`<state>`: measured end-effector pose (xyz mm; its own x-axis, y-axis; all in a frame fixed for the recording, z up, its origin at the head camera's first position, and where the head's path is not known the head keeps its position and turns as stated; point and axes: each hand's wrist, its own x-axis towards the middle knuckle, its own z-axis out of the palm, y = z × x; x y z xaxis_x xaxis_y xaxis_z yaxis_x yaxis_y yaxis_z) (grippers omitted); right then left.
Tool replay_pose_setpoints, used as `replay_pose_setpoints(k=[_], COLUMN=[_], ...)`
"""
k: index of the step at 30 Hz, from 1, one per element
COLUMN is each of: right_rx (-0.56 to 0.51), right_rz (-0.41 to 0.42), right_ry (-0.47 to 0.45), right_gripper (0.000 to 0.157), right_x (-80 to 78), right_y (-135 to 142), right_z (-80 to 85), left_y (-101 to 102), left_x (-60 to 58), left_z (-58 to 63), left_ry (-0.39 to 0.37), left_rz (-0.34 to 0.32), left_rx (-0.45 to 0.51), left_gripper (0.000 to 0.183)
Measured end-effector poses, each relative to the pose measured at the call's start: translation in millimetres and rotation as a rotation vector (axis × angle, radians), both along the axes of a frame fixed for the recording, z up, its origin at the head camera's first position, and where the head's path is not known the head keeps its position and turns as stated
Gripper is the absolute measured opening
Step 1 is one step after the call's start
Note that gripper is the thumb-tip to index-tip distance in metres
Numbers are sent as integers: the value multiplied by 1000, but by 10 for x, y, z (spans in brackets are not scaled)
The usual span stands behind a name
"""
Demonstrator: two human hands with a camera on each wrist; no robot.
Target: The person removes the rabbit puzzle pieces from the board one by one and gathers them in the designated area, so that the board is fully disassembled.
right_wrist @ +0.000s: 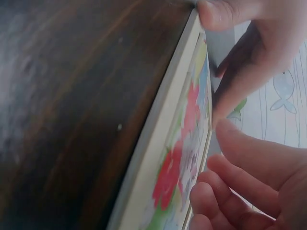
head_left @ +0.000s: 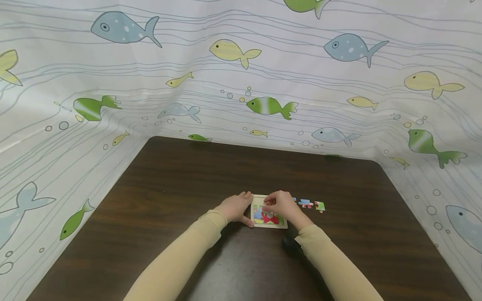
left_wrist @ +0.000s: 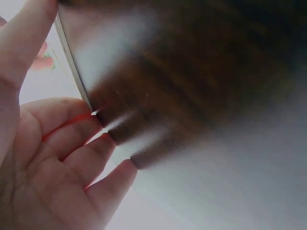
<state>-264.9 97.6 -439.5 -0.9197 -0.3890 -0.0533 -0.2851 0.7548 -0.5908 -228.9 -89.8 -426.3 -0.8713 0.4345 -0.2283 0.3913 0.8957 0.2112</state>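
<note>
A small jigsaw puzzle in a pale wooden tray [head_left: 269, 226] lies on the dark table; its picture shows red, green, blue and yellow areas. My left hand [head_left: 237, 207] rests along the tray's left edge, fingers at the far corner and thumb [head_left: 247, 221] at the near one. Straight fingers [left_wrist: 72, 134] meet the tray's side in the left wrist view. Over the puzzle is my right hand [head_left: 282, 205], its thumb and bent fingertips close together at the picture [right_wrist: 168, 177]. I cannot tell whether a piece is between them.
To the right of the tray lie loose puzzle pieces: a blue and red one [head_left: 306, 203], a green one [head_left: 319, 206], and another partly hidden behind the right hand. A fish-patterned white curtain [head_left: 226, 92] surrounds the brown wood-grain table [head_left: 180, 175] at the back and sides.
</note>
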Motion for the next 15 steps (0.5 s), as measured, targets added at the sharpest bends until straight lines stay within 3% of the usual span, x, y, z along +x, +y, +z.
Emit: replay_pose_setpoints(k=[7, 15], right_rx=[-1, -9], right_rz=[0, 61], right_ry=[-15, -14], right_gripper=[20, 25], right_x=[13, 23], right_y=[-70, -106], right_z=[12, -30], left_y=[2, 7], left_x=[-3, -1], left_z=[0, -3], left_ry=[8, 2], left_rz=[-5, -1], left_rx=[-7, -14], left_gripper=[98, 99])
